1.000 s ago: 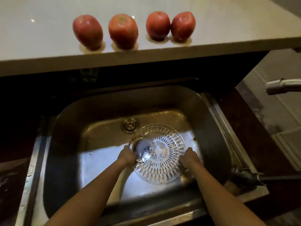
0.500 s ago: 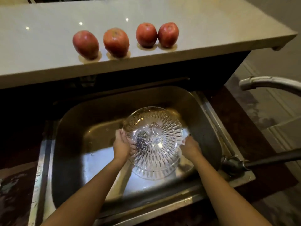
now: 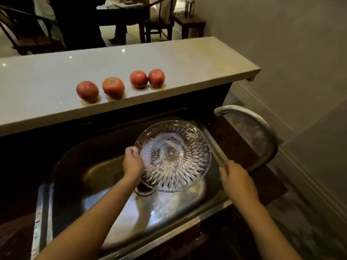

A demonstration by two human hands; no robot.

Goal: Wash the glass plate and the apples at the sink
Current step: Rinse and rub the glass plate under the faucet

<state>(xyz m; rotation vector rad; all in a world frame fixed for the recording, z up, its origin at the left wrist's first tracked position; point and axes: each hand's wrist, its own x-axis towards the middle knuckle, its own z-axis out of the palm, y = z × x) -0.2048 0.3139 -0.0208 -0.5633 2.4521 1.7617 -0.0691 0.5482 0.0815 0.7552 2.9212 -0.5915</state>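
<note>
Four apples (image 3: 120,85) sit in a row on the pale counter (image 3: 197,59), near its front edge, the right pair touching. No writing can be read anywhere. Below, the left hand (image 3: 133,162) pinches the left rim of the glass plate (image 3: 173,156), held tilted above the steel sink (image 3: 78,184) (its drain shows just under the plate). The right hand (image 3: 237,180), fingers loosely curled and holding nothing, hovers at the sink's right edge, near the curved faucet (image 3: 262,128).

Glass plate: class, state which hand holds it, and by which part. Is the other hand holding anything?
The left hand holds the glass plate by its left rim. The right hand holds nothing.
</note>
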